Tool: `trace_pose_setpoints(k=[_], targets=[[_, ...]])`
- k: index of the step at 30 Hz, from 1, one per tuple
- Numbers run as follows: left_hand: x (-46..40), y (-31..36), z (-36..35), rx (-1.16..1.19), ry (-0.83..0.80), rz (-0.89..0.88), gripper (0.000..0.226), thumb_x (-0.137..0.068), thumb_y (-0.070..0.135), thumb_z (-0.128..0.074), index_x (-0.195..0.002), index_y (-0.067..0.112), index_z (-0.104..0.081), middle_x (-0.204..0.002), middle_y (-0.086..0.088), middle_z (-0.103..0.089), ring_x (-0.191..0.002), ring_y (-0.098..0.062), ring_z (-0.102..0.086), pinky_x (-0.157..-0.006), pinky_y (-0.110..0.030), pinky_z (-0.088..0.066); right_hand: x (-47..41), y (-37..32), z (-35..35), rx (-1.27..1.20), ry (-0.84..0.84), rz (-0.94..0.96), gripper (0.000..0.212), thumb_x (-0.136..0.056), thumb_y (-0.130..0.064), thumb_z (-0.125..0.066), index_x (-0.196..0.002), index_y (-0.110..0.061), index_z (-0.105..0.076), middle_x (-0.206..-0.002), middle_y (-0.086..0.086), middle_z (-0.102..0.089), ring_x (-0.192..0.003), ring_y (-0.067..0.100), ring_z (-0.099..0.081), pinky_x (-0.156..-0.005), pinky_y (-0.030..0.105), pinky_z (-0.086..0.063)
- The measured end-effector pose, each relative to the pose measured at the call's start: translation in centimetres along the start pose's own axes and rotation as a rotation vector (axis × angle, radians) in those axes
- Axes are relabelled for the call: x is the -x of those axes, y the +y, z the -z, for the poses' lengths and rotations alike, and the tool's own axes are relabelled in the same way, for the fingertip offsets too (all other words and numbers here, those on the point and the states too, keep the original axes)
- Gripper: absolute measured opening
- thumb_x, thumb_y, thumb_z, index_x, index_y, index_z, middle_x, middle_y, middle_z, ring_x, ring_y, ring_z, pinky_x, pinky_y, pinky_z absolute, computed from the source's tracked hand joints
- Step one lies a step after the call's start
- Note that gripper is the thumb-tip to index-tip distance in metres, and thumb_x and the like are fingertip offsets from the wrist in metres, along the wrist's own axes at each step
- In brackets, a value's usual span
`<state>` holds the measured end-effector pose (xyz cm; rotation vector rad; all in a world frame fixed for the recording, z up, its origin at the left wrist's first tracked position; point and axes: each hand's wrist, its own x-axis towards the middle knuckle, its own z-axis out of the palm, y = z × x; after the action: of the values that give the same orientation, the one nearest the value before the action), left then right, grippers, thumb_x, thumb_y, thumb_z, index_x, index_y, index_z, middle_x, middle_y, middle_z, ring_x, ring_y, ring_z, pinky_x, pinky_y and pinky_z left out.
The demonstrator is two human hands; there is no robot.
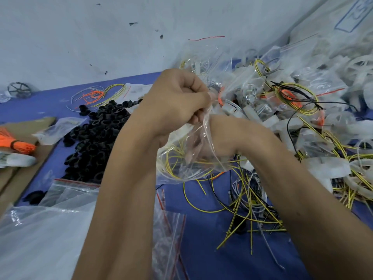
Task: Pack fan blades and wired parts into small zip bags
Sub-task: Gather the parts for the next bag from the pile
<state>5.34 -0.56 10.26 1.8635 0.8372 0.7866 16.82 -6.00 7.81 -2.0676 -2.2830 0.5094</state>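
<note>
Head view: left grip (177, 98) pinches zip bag (193, 154); right grip (203, 146), inside it, unclear.

Two bare forearms enter from the bottom edge, no sleeves visible anywhere along them, uncovered up to the frame edge. No gloves. No watch, bracelet or band at either wrist. Left hand (177, 100) bare, no rings on the fingers that show, knuckles plainly visible. Right hand (220, 138) bare too, mostly seen through clear plastic, so finger detail is unclear and rings cannot be told there. Fine hair on both forearms. Nails not clearly seen. No clothing in view.
</note>
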Motion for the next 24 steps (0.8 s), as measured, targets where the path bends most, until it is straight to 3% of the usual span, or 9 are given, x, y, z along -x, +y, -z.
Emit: trace_pose_setpoints(k=[2, 5, 7, 8, 11, 13, 15, 20, 24], targets=[[0.0, -0.1, -0.2, -0.009, -0.010, 0.015, 0.014, -0.092, -0.002, -0.067, -0.078, -0.003, -0.064, -0.051, -0.005, -0.059, -0.041, -0.011, -0.049, -0.044, -0.019, -0.042, 0.1, 0.1, -0.2, 0.025, -0.054, 0.004, 0.036, -0.098, -0.028, -0.058, -0.070, -0.006, -0.055, -0.071, 0.000, -0.046, -0.064, 0.018, -0.046, -0.058, 0.023, -0.035], [-0.2, -0.2, -0.8, -0.044, 0.034, 0.026, 0.015, -0.090, -0.006, -0.064, -0.076, -0.002, -0.065, -0.049, -0.005, -0.059, -0.040, -0.012, -0.049, -0.044, -0.019, -0.043, 0.0, 1.0, -0.5, -0.017, 0.031, 0.022, 0.022, -0.102, -0.025, -0.055, -0.104, -0.007, -0.066, -0.097, 0.012, -0.059, -0.095, 0.030, -0.061, -0.066, 0.021, -0.037], [-0.4, -0.4, -1.0, -0.083, 0.115, 0.025, 0.019, -0.087, -0.005, -0.063, -0.070, 0.004, -0.064, -0.048, -0.003, -0.060, -0.040, -0.013, -0.050, -0.045, -0.020, -0.043, -0.3, 2.0, -0.5, -0.237, 0.127, 0.089, 0.008, -0.100, -0.017, -0.060, -0.092, -0.013, -0.061, -0.087, 0.007, -0.057, -0.086, 0.026, -0.061, -0.073, 0.022, -0.048], [-0.6, -0.6, -1.1, -0.118, 0.163, 0.025, 0.020, -0.086, -0.003, -0.063, -0.069, 0.006, -0.064, -0.048, -0.001, -0.061, -0.040, -0.013, -0.052, -0.046, -0.020, -0.044, -0.2, 2.6, -0.2, -0.327, 0.131, 0.123, 0.014, -0.098, -0.011, -0.062, -0.085, -0.008, -0.059, -0.082, 0.007, -0.056, -0.079, 0.023, -0.058, -0.074, 0.033, -0.050], [-0.9, -1.1, -0.8, -0.201, 0.271, 0.034, 0.021, -0.084, 0.003, -0.065, -0.065, 0.013, -0.064, -0.051, 0.001, -0.064, -0.046, -0.013, -0.059, -0.054, -0.025, -0.048, 0.8, 4.4, 1.7, -0.398, 0.157, 0.128, 0.015, -0.097, -0.016, -0.065, -0.084, -0.010, -0.070, -0.067, -0.005, -0.061, -0.061, 0.012, -0.053, -0.060, 0.037, -0.048], [-1.0, -1.4, -0.4, -0.185, 0.291, 0.043, 0.022, -0.083, 0.003, -0.065, -0.065, 0.014, -0.064, -0.050, 0.003, -0.063, -0.045, -0.010, -0.060, -0.054, -0.024, -0.048, 1.5, 5.6, 3.0, -0.419, 0.276, 0.097, 0.011, -0.097, -0.023, -0.067, -0.092, -0.019, -0.076, -0.074, -0.010, -0.074, -0.067, 0.011, -0.069, -0.069, 0.038, -0.061], [-0.9, -1.4, 0.0, -0.163, 0.309, 0.044, 0.021, -0.084, 0.003, -0.065, -0.066, 0.014, -0.063, -0.047, 0.005, -0.061, -0.042, -0.006, -0.059, -0.050, -0.020, -0.045, 2.1, 6.3, 3.6, -0.487, 0.384, 0.062, 0.019, -0.099, -0.030, -0.065, -0.093, -0.016, -0.075, -0.080, 0.001, -0.077, -0.077, 0.021, -0.075, -0.077, 0.040, -0.064], [-0.9, -1.5, 0.6, -0.131, 0.397, 0.024, 0.018, -0.085, 0.005, -0.065, -0.069, 0.013, -0.064, -0.047, 0.005, -0.060, -0.042, -0.006, -0.060, -0.047, -0.019, -0.044, 2.7, 5.0, 3.4, -0.487, -0.027, -0.125, 0.070, -0.075, -0.071, -0.047, -0.109, -0.012, -0.062, -0.088, 0.007, -0.078, -0.079, 0.023, -0.077, -0.075, 0.041, -0.065], [-0.9, -1.4, 0.9, -0.127, 0.437, -0.005, 0.019, -0.083, 0.003, -0.063, -0.068, 0.014, -0.064, -0.046, 0.005, -0.060, -0.041, -0.006, -0.059, -0.046, -0.019, -0.044, 2.0, 3.6, 2.6, -0.633, -0.106, -0.136, 0.058, -0.092, -0.057, -0.056, -0.113, -0.003, -0.051, -0.077, 0.015, -0.077, -0.070, 0.030, -0.077, -0.061, 0.035, -0.064]])
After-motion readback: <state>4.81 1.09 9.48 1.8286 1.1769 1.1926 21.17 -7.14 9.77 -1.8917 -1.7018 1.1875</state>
